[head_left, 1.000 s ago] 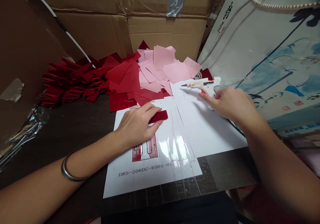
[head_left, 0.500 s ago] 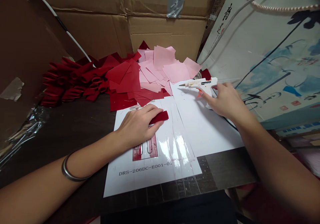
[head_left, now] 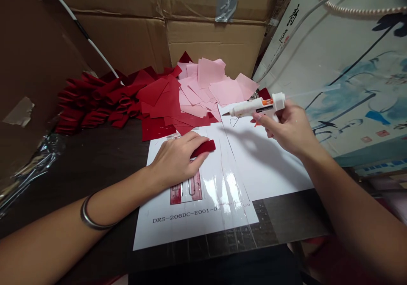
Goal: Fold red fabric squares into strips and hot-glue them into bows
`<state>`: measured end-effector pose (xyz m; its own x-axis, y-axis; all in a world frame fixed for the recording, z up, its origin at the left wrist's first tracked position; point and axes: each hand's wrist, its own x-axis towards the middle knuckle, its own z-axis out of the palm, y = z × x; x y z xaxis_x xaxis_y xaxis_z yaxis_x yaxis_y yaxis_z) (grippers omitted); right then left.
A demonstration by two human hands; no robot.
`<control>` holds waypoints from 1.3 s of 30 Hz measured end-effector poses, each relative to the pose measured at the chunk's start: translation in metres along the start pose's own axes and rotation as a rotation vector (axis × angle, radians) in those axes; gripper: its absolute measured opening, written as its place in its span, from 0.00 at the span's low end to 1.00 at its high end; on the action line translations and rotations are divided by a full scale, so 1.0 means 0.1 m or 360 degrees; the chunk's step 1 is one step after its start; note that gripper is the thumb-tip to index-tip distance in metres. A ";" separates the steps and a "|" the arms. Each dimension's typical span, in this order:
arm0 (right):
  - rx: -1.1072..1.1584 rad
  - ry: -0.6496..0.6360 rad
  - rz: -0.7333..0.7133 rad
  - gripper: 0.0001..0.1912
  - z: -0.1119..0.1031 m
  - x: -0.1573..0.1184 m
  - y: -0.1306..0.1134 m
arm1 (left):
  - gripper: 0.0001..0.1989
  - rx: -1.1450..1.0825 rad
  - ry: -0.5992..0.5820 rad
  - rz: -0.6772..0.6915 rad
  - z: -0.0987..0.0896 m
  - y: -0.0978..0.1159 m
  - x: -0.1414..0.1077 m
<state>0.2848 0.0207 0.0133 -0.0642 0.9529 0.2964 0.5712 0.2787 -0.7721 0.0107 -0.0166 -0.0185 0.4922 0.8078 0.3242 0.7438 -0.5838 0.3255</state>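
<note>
Cardboard cartons (head_left: 216, 43) stand behind a dark desk (head_left: 95, 170). On a white laminated sheet (head_left: 267, 162), the left hand (head_left: 174, 160) pinches a folded red felt strip (head_left: 204, 148), lying crosswise, between thumb and fingers (head_left: 190, 140). The right hand (head_left: 288, 128) wraps a white hot-glue gun (head_left: 256, 107), its nozzle aimed left, toward the strip.

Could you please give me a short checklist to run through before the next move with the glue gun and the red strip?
1. Right hand grips the hot glue gun firmly: ok, fingers wrap its handle.
2. Glue stick loaded: ok, a clear stick protrudes from the gun's rear.
3. Red fabric strip secured: ok, the left hand holds it against the printed sheet.
4. Glue already on the strip: not ok, none visible.
5. Gun heated: cannot tell, no indicator shows.
</note>
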 end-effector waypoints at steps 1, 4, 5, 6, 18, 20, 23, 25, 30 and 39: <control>-0.0057 -0.0057 0.0033 0.16 -0.03 -0.02 -0.05 | 0.15 -0.0011 0.0000 -0.0011 0.00 0.00 0.00; -0.0243 -0.0216 0.0045 0.18 -0.09 -0.06 -0.16 | 0.14 -0.0032 0.0008 -0.0030 -0.02 0.02 0.01; -0.0277 -0.0264 0.0014 0.18 -0.09 -0.07 -0.18 | 0.13 -0.0037 0.0014 -0.0031 -0.02 0.02 0.01; -0.0291 -0.0308 -0.0028 0.17 -0.10 -0.07 -0.19 | 0.13 -0.0043 0.0021 -0.0029 -0.03 0.03 0.01; -0.0444 -0.0483 -0.0494 0.15 0.00 -0.17 -0.25 | 0.12 -0.0123 -0.0009 -0.0071 -0.04 0.03 0.02; -0.0450 -0.0501 -0.0542 0.13 0.01 -0.18 -0.26 | 0.10 -0.0066 0.0001 -0.0106 -0.04 0.02 0.02; -0.0454 -0.0523 -0.0581 0.12 0.02 -0.19 -0.28 | 0.07 0.0012 -0.0008 -0.0093 -0.02 0.02 0.02; -0.0452 -0.0544 -0.0580 0.12 0.02 -0.20 -0.29 | 0.07 0.0029 -0.0029 -0.0062 -0.02 0.02 0.02; -0.0464 -0.0584 -0.0553 0.13 0.00 -0.22 -0.31 | 0.07 0.0001 -0.0124 -0.0009 -0.04 0.03 0.02; -0.0473 -0.0604 -0.0578 0.15 0.02 -0.22 -0.30 | 0.06 -0.0027 -0.0154 -0.0020 -0.05 0.03 0.02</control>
<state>0.2675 -0.0082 0.0295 -0.5544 0.7944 0.2481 0.6585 0.6010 -0.4529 0.0121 -0.0173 -0.0128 0.5246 0.8188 0.2331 0.7429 -0.5740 0.3444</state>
